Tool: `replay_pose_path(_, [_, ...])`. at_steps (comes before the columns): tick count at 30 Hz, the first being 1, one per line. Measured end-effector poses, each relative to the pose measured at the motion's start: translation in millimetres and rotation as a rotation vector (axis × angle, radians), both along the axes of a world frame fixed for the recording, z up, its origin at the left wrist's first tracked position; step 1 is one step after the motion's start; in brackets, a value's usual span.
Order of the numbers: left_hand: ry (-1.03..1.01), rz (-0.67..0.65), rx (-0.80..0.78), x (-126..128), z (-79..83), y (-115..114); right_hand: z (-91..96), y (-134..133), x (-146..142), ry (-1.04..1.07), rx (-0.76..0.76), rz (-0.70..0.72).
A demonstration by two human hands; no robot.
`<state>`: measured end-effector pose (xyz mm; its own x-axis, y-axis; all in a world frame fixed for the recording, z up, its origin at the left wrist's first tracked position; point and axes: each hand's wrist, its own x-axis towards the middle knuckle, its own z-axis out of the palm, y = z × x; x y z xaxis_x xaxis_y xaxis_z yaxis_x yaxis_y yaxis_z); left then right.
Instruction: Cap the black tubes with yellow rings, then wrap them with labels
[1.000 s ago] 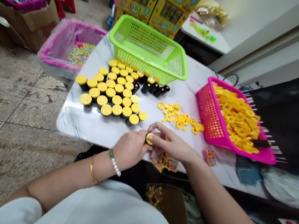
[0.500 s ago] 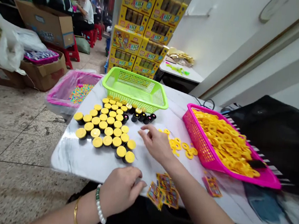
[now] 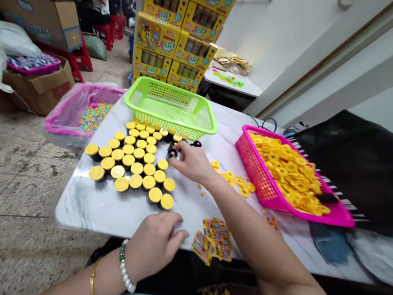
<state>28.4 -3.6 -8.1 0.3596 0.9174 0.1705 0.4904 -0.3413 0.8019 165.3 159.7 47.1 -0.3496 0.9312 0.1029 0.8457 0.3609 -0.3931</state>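
My right hand [image 3: 192, 162] reaches to the middle of the white table, thumb and fingertips closed around a small black cup [image 3: 172, 154] with a pinkish spot at its end. My left hand [image 3: 158, 238], wearing a beaded bracelet, rests at the table's front edge. Its fingers are loosely curled, the thumb is apart, and nothing shows in it. Left of my right hand stand many black cups with yellow lids [image 3: 137, 167], grouped close together. Another black cup [image 3: 197, 144] lies just behind my right hand. Small printed packets [image 3: 220, 235] lie beside my left hand.
A green basket [image 3: 173, 104] stands at the back, and a pink basket of yellow rings [image 3: 286, 172] at the right. Loose yellow rings [image 3: 245, 186] lie before it. A pink tub [image 3: 58, 113] with colourful beads sits left of the table. Yellow boxes [image 3: 159, 39] are stacked behind.
My right hand has moved left and away from me to the black cups, and its fingers have closed on one. My left hand has hardly moved; the view has shifted slightly.
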Motion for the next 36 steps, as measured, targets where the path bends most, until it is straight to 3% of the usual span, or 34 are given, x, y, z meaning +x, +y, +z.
replay_pose_path(5, [0.058,0.01,-0.061,4,1.5,2,6.9,-79,50,0.09,-0.11,-0.016])
replay_pose_path(8, [0.129,0.012,-0.112,7,5.4,4,3.2,-120,56,0.175,-0.243,0.028])
replay_pose_path(10, [0.159,0.014,-0.132,9,8.1,6,0.6,-132,56,0.236,-0.338,0.1])
replay_pose_path(13, [0.155,0.026,-0.121,11,10.3,9,-1.2,-123,63,0.282,-0.374,0.168])
replay_pose_path(18, [0.157,0.06,-0.07,13,8.8,9,-10.3,-76,97,-0.031,0.094,-0.082])
replay_pose_path(23, [0.152,0.057,-0.043,12,7.4,7,-19.5,-55,107,-0.427,0.091,0.099])
replay_pose_path(28, [0.143,0.05,-0.017,10,6.9,5,-13.4,-47,102,-0.59,0.113,0.199])
replay_pose_path(31, [0.144,0.045,-0.022,10,7.1,5,-1.8,-51,99,-0.395,0.129,0.129])
replay_pose_path(33, [0.15,0.044,-0.032,9,7.3,5,7.3,-63,94,-0.06,0.104,-0.001])
replay_pose_path(36, [0.162,0.028,-0.039,10,7.4,6,14.3,-91,83,0.492,-0.212,-0.13])
